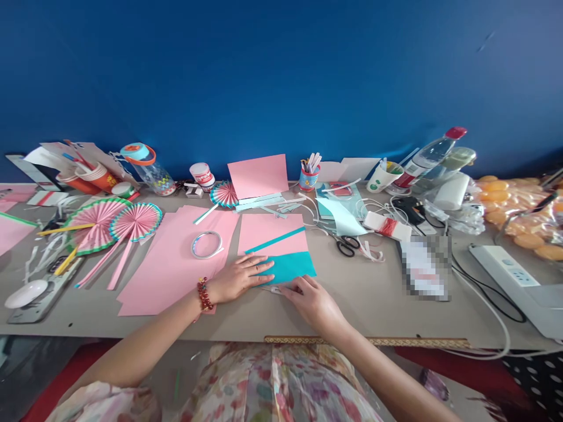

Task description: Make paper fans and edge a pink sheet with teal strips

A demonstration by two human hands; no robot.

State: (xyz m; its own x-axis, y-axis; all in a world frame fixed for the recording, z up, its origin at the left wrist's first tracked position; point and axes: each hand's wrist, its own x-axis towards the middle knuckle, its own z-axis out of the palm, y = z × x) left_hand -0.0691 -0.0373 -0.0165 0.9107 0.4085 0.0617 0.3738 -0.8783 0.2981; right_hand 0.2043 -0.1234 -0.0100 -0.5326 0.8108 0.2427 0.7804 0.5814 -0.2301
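My left hand lies flat with its fingers spread on a teal sheet, pressing its left part. My right hand is closed at the sheet's near edge. Its fingers grip what looks like a slim craft knife, with a pale body and a thin end pointing left; most of it is hidden in the hand. Behind the teal sheet is a pink sheet, with a narrow teal strip lying slantwise across it. A roll of tape rests on larger pink sheets at the left.
Pleated pink paper fans lie at the left, beside a white computer mouse. Black-handled scissors and thread on a card are at the right. Bottles and cups stand along the blue wall. A power strip lies far right.
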